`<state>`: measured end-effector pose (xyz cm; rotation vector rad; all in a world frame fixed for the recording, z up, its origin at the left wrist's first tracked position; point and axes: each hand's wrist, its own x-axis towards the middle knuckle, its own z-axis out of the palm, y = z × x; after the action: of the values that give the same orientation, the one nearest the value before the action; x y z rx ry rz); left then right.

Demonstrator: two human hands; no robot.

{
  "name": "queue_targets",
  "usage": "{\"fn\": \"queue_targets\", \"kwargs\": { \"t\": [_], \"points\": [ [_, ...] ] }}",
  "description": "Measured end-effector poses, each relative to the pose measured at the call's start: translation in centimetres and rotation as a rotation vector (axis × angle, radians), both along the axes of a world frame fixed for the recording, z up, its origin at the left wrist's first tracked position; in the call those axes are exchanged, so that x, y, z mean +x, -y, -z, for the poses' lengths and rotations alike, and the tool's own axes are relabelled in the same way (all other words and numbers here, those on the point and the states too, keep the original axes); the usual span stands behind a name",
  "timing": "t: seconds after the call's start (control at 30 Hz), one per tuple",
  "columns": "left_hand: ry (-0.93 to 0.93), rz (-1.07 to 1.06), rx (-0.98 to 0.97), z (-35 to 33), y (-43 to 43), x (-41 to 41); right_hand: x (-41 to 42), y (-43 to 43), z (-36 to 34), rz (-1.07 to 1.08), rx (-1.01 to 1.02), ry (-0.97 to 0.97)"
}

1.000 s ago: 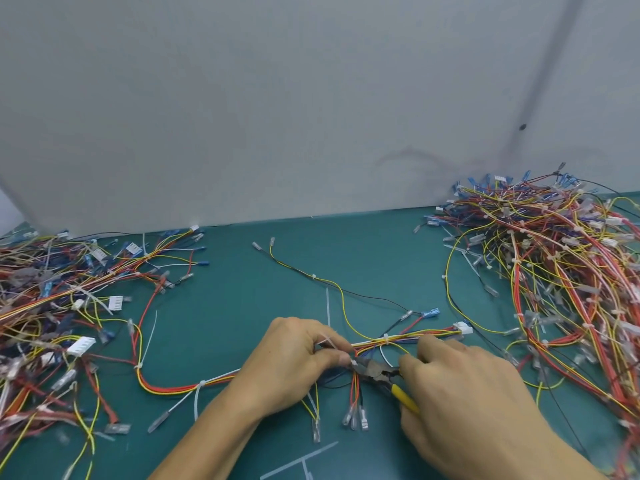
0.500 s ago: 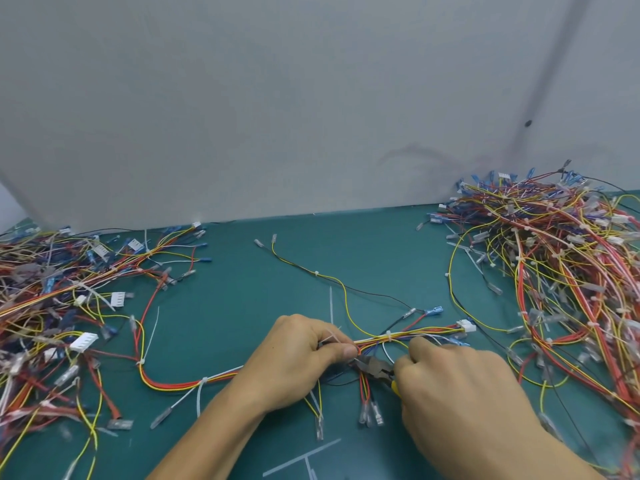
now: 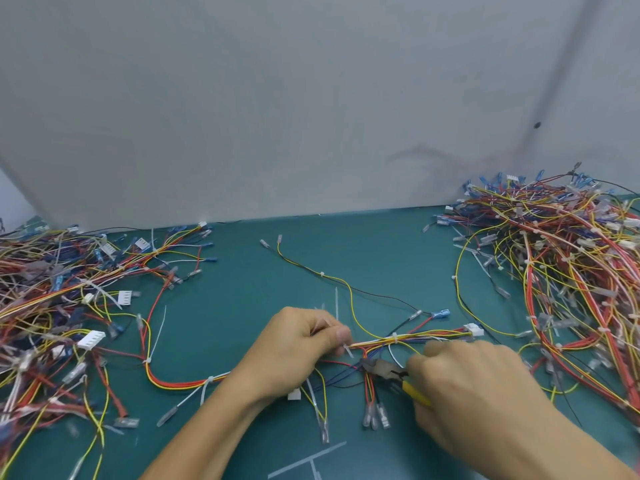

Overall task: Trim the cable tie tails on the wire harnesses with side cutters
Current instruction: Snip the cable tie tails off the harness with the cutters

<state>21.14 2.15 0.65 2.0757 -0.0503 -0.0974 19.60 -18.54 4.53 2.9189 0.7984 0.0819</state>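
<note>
Right hand [image 3: 478, 386] mostly hides side cutters [image 3: 380, 367] (yellow grips)

The bare counter [image 3: 242, 306] runs as an open lane between the left pile of harnesses [image 3: 52, 306] and the right pile [image 3: 561, 271]. The lane ends at the grey wall [image 3: 311, 116], which closes the far side. A thin yellow-and-black wire pair [image 3: 346, 284] lies slantwise across that lane. Nearer, the left hand [image 3: 294, 351] pinching the harness [image 3: 415, 337] and the right hand [image 3: 478, 386] gripping the side cutters [image 3: 381, 367] fill the middle. The harness's red-and-yellow run loops leftward to the left pile's edge. Cut tie tails [image 3: 311, 459] lie on the near strip.
</note>
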Motion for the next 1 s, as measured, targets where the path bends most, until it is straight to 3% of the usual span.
{"fn": "queue_targets", "kwargs": {
  "t": [0.13,0.23,0.53,0.73,1.0],
  "points": [
    [-0.101,-0.249,-0.565,-0.3,-0.5,0.5,1.9,1.0,0.2,-0.083,0.038,0.043],
    [-0.114,-0.345,-0.716,-0.1,-0.6,0.8,3.5,1.2,-0.4,-0.132,0.033,0.029],
    [-0.047,-0.306,-0.606,0.6,-0.7,1.1,7.3,0.4,-0.3,-0.113,0.128,-0.197],
    [0.101,-0.248,-0.182,1.4,-0.3,1.4,7.9,0.8,0.1,-0.102,0.112,-0.117],
    [0.098,-0.220,-0.135,1.5,-0.1,1.5,7.9,0.6,0.0,-0.143,0.091,-0.128]
  ]
}}
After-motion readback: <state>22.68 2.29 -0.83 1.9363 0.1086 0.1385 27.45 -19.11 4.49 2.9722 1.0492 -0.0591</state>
